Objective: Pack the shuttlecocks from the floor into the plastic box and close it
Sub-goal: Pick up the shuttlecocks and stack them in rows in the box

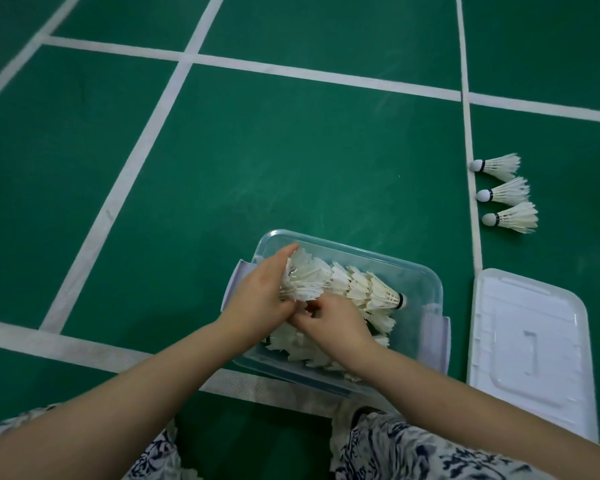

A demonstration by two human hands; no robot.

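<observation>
Nearest the camera, the person's knees in white fabric with a dark blue print [395, 448] frame the bare forearms, which reach forward into the clear rectangular plastic box [426, 282] standing open on the green court floor [257, 161].

Over the box's left half, the left hand [257, 299] is clasped around the wide feathered end of a nested stack of white feather shuttlecocks [350, 285]. The stack lies across the box, its cork tip pointing at the box's right wall. The right hand [329, 323] sits just under that stack, fingers curled against the feathers. Whether it pinches them cannot be told, as its fingertips are hidden. Below both hands, more loose white shuttlecocks [302, 344] lie on the bottom of the box.

Just right of the box, the white rectangular plastic lid [530, 348] lies flat on the floor. Beyond the lid, well apart from the box to its far right, three white feather shuttlecocks [506, 192] lie in a row on their sides, corks to the left against a white court line [468, 126].
</observation>
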